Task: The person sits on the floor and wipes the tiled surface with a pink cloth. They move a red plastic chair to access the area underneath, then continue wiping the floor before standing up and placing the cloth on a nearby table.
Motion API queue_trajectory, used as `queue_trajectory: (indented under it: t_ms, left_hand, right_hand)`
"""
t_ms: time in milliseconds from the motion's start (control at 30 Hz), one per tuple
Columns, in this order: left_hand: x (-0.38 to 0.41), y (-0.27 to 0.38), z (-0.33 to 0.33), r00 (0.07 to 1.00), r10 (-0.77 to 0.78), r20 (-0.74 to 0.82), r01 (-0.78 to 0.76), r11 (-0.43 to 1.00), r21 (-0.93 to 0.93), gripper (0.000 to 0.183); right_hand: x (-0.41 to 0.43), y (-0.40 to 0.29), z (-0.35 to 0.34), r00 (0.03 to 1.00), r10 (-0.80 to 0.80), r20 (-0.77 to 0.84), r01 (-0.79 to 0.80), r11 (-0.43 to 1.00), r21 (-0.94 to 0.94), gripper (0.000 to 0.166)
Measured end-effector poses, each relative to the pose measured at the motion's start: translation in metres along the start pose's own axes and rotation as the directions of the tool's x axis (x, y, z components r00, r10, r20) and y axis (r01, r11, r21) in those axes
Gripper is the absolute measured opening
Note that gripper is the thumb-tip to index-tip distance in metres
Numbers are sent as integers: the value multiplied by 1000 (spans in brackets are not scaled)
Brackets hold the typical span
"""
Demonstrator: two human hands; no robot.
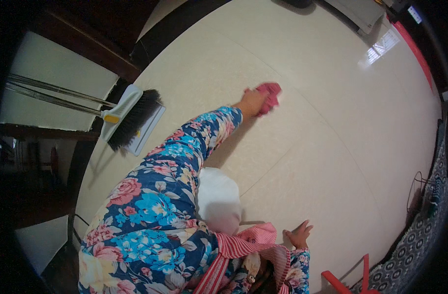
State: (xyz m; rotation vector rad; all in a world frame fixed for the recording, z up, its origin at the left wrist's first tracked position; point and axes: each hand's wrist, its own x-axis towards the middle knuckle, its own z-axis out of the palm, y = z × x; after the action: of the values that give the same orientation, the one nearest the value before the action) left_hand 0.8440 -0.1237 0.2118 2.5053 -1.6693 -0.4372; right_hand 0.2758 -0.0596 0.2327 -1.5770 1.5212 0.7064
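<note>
My left hand (252, 101) grips a crumpled pink cloth (270, 97) and presses it against the cream tiled floor (334, 154); both look slightly blurred. That arm stretches forward in a blue floral sleeve (176, 150). Down at the lower right, my right hand (299, 235) rests on the tiles, fingers spread, holding nothing. Between the arms a rounded white shape (220, 194) shows, perhaps a clothed knee; I cannot tell. A red-and-white striped fabric band (242, 244) hangs from my clothing near the right hand.
A broom (122, 112) and a grey dustpan (147, 134) with metal handles lean at the left, by dark wooden furniture (95, 40). At the right are a patterned grey mat (404, 253), a thin wire stand (417, 191) and red legs of some object (336, 281). A dark object (297, 3) stands at the top.
</note>
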Motion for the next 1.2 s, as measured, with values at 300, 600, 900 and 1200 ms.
queue_trajectory:
  t_ms: [300, 600, 900, 1200]
  left_hand:
    - [-92, 47, 23, 956, 295, 8, -295, 956, -5, 74]
    - [-155, -10, 1, 980, -34, 197, 19, 997, 78, 68]
    - [-149, 18, -74, 798, 248, 549, 548, 79, -832, 45]
    - [-135, 96, -184, 876, 330, 352, 373, 1, -928, 47]
  right_hand:
    - [38, -1, -6, 999, 10, 36, -8, 997, -80, 134]
    - [21, -35, -24, 992, 65, 105, -46, 983, -180, 127]
    - [111, 1, -8, 896, -443, -2, 420, 851, -315, 56]
    - [133, -72, -10, 778, -506, -373, 580, 807, 115, 46]
